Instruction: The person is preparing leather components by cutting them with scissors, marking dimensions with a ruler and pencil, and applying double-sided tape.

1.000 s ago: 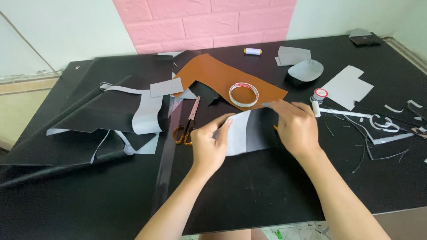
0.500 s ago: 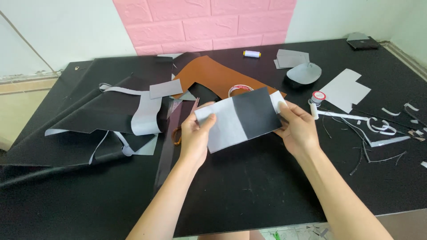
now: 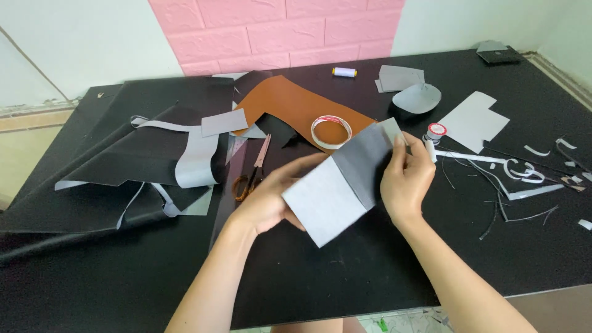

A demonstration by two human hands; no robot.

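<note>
Head view: folded grey sheet pinched in both hands above the black table, left hand clasped behind its lower pale half, right hand gripping its upper dark edge. Just beyond the grip, tape roll on brown leather. Left of the grip, scissors. Right of it, small bottle.

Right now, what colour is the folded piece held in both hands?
Grey: the folded piece has a lighter near half and a darker far half, in the head view.
</note>
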